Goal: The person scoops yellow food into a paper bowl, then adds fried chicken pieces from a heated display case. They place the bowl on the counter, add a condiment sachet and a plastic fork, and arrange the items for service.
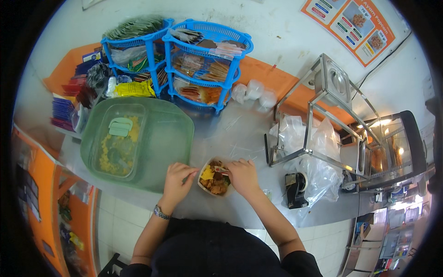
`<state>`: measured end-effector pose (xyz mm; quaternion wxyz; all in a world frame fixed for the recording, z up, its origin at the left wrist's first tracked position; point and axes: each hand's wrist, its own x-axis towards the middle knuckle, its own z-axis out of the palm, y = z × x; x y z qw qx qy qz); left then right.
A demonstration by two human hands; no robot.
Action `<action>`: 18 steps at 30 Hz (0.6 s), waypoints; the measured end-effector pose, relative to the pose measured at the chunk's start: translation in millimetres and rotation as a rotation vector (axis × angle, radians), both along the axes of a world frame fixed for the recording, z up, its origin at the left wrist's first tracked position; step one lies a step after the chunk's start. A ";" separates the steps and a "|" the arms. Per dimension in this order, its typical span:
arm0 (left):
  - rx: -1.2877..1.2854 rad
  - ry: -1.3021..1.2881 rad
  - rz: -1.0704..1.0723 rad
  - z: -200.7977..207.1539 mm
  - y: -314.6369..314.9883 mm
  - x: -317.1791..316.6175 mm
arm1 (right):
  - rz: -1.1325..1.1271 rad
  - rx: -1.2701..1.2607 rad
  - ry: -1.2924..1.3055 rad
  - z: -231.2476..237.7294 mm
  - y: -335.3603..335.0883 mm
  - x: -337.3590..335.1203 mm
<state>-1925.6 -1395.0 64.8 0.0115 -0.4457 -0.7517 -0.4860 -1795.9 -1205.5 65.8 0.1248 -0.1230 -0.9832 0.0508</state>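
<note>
A paper food box [201, 181] stands on the steel counter in front of me, filled with browned food pieces [216, 185] and a yellow portion [207, 173]. Just left of its rim is my left hand [178, 180], thumb and forefinger pinched together; what they hold, if anything, is too small to make out. My right hand [242, 174] reaches over the box's right side. Its closed fingers grip a small red-and-white strip [222, 170], perhaps a sachet, above the food. The covered inner side of that hand is hidden.
Left of the box, a big green tray [168, 145] bears a clear container [140, 159] of yellow bits. Blue tiered baskets [207, 51] with packets stand behind. To the right are a tape dispenser [296, 190], plastic bags [318, 159], a metal frame [308, 117] and a lit display warmer [392, 147].
</note>
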 end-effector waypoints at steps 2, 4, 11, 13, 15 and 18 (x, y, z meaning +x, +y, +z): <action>-0.003 -0.006 -0.014 -0.5 -5.0 3.2 | -0.022 -0.027 -0.006 0.8 -0.5 1.8; 0.007 -0.019 -0.017 -0.1 -6.0 3.7 | -0.033 -0.061 0.054 1.1 -1.4 4.3; 0.006 -0.058 -0.045 0.5 -8.0 7.6 | -0.206 -0.626 0.087 -4.2 7.1 18.2; -0.010 -0.064 -0.050 1.0 -8.1 9.6 | -0.254 -0.823 -0.067 -1.5 12.1 23.3; -0.048 -0.062 -0.043 4.1 -7.9 13.2 | -0.225 -1.126 -0.084 4.0 11.4 27.3; -0.045 -0.651 -0.055 13.0 -3.9 35.8 | -0.094 -1.606 0.124 13.7 -1.7 30.3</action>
